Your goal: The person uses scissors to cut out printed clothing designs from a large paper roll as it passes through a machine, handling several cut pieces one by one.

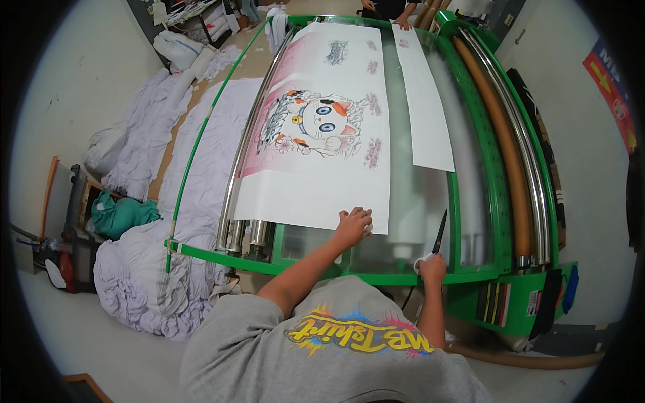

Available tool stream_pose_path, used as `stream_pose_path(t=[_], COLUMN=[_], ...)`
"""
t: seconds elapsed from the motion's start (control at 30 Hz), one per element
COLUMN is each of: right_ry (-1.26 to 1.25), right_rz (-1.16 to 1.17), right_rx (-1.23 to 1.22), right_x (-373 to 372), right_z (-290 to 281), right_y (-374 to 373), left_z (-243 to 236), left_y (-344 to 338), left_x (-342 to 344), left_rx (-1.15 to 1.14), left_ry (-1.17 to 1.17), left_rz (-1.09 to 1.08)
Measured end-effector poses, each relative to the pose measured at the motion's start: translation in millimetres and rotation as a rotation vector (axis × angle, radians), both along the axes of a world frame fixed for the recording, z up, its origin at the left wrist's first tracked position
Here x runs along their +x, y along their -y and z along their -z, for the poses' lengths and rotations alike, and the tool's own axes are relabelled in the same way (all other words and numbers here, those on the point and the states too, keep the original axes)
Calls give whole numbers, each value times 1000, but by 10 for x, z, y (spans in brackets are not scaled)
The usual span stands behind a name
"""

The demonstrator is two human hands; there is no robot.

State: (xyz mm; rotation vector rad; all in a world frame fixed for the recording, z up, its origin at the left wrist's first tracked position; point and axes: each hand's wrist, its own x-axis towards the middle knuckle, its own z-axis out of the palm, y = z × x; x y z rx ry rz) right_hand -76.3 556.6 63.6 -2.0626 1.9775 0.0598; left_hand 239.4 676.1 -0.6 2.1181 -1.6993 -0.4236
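My right grip (432, 267) is closed round the scissors (440, 232), tips away from me; left grip (354, 226) on near edge of printed sheet (319, 134), can't tell if pinching.

I am remotely watching my left hand (354, 227) resting on the printed sheet (316, 181), my right hand (433, 269) gripping scissors (440, 234) over the green machine (489, 178), and a co-worker's hand (402, 24) at the far end of a narrow white strip (428, 111).
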Motion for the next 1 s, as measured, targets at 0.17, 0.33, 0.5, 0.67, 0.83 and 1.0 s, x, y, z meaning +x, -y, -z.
stream_pose_path(t=[0.17, 0.33, 0.5, 0.67, 0.83, 1.0], right_ry=[-52, -107, -177, 125, 77, -14], right_rz=[-16, -75, -203, -710, -821, -829], right_rx=[58, 159, 2, -129, -182, -197], right_x=[1, 125, 535, 1447, 1791, 1809], right_z=[76, -93, -38, 161, 262, 243], right_y=[149, 246, 131, -165, -199, -241], left_z=[-247, -227, -309, -215, -266, -53], left_y=[-200, -444, -380, -318, -292, -658], left_x=[35, 178, 188, 235, 372, 846], left_rx=[145, 173, 198, 173, 166, -92], left_ry=[31, -19, -54, -96, -195, -422], left_rz=[-32, 8, 69, 103, 147, 22])
